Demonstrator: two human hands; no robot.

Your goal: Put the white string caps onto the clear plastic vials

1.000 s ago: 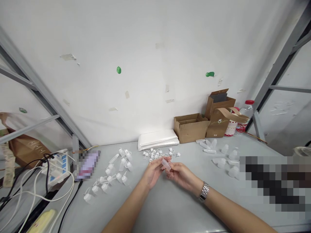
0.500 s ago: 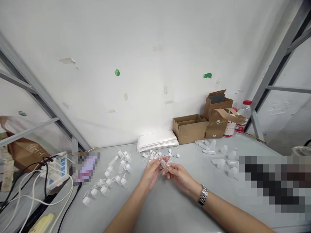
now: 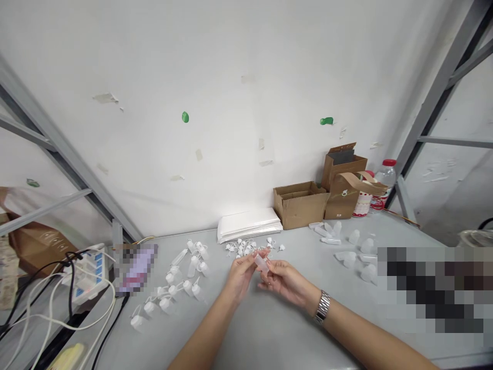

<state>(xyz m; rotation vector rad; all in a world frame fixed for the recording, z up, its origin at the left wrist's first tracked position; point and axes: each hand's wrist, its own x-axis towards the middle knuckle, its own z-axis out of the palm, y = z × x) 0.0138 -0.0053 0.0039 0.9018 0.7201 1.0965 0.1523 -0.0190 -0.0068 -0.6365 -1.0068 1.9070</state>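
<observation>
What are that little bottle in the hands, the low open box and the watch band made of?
Little bottle: probably plastic, judging by its cloudy, translucent wall. Low open box: looks like matte cardboard, with thin, plain brown walls. Watch band: likely metal, shiny silver, with glinting links.

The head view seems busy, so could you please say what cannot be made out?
Head view:
translucent bottle: full outline, partly covered by the left hand and right hand
lilac item: detail, pixelated
yellow item: lower part, cut by the bottom edge
white caps: count, too small and overlapping

No legible text or numbers anywhere.
</observation>
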